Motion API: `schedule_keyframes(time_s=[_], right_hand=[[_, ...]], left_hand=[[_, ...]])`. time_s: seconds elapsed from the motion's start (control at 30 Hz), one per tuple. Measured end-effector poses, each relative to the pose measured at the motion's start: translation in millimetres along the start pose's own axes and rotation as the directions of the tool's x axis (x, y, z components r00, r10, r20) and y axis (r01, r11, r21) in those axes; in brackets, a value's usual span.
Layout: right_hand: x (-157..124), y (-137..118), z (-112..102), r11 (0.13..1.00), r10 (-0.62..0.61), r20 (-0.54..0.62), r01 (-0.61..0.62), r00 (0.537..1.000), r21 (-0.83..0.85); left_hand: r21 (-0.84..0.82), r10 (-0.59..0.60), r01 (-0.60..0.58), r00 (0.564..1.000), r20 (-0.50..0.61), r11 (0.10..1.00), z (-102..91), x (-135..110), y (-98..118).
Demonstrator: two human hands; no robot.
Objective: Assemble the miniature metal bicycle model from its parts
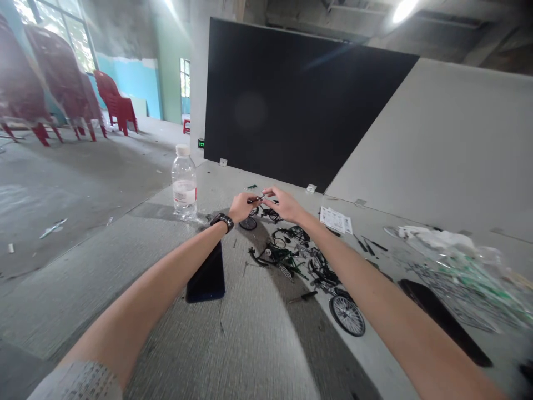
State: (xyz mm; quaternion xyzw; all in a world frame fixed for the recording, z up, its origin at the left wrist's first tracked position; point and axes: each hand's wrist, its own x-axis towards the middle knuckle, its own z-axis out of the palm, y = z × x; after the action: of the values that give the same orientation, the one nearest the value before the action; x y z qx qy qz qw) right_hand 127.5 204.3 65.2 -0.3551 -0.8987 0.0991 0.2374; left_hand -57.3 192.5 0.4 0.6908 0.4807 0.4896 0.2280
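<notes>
Two hands [285,205] and one wristwatch [222,221]. On one desk [258,355]: one clear bottle [184,191], one dark phone [208,278], one long dark flat object [445,322], and at least two separate spoked wheels [347,314]; the small bicycle parts [287,258] are too tangled to count. Farther off: one large black panel [291,100], one digital clock [201,144], one red stool [186,126], and three stacks of red chairs [119,105], too blurred to number chair by chair.

Bottle [184,191]: clear, white-capped, upright on the grey tabletop [245,344]
Phone [210,279]: dark-screened, lying flat
Black panel [291,105]: upright behind the tabletop
Red chairs [116,103]: stacked, far left, on the floor [145,153]
Ceiling light [405,10]: lit, upper right
</notes>
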Motion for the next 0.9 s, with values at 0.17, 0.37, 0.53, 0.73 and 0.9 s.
schedule_keyframes(time_s=[0.17, 0.37, 0.53, 0.73, 0.9], right_hand=[[-1.1, 3.6, 4.1, 1.000, -0.016, -0.026, 0.016, 1.000, 0.007], [-0.9, 2.5, 10.7, 1.000, -0.004, -0.100, 0.006, 0.995, 0.022], [1.2, 3.3, 14.4, 0.996, 0.045, -0.144, -0.033, 0.989, 0.082], [-2.5, 2.8, 7.5, 0.998, 0.061, -0.192, -0.053, 0.979, 0.046], [-7.0, 0.1, 6.5, 0.999, 0.018, -0.203, -0.026, 0.979, -0.039]], left_hand=[[0.061, -0.003, 0.001, 0.999, 0.032, 0.998, 0.6, 0.1, -4.0], [0.034, -0.016, 0.015, 0.999, 0.036, 0.999, 3.5, -0.2, -2.9], [0.028, -0.021, 0.021, 0.999, 0.033, 0.999, 4.1, 0.3, -2.6], [0.025, -0.019, 0.019, 0.999, 0.028, 1.000, 3.8, -0.6, -3.2], [0.006, -0.031, 0.030, 0.999, 0.030, 1.000, 5.2, 0.0, -5.4]])
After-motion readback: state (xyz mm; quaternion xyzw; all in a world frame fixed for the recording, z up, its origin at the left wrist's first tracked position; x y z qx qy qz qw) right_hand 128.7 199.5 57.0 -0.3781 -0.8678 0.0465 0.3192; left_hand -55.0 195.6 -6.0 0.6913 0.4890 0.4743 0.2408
